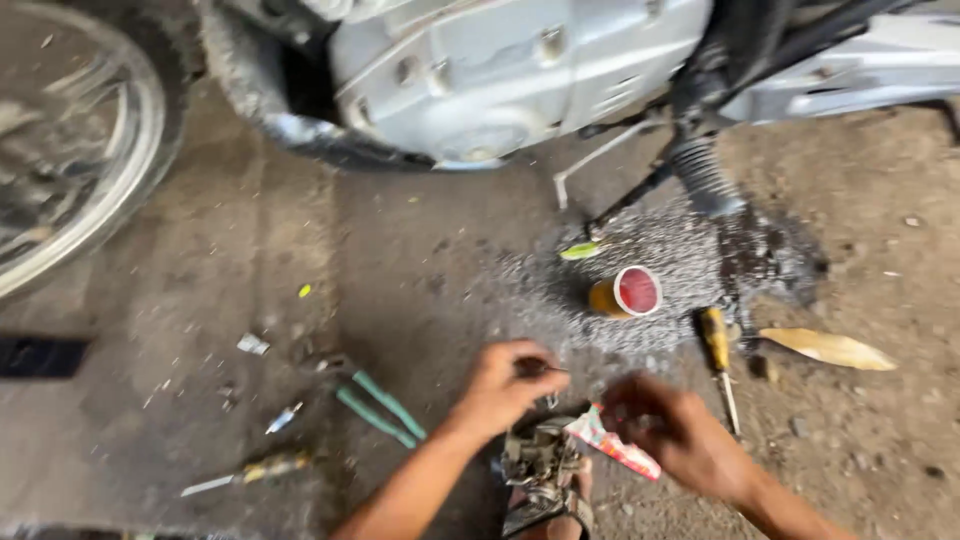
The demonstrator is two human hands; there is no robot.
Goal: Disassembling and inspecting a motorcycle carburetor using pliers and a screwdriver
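Observation:
My left hand (505,385) pinches a thin dark pin-like part just above a grey metal carburetor (540,470) that rests low in the middle of the view. My right hand (680,435) is blurred, its fingers curled near a red and white cloth (615,445) lying beside the carburetor. Whether the right hand grips the cloth is unclear. A yellow-handled screwdriver (717,355) lies on the ground just past my right hand.
A small yellow can with a red top (627,293) lies on its side on a dark wet patch. Green-handled pliers (380,408) and another screwdriver (250,472) lie at left. A motorcycle engine (500,70), wheel (80,150) and kick lever (700,170) stand beyond. A dry leaf (828,348) lies right.

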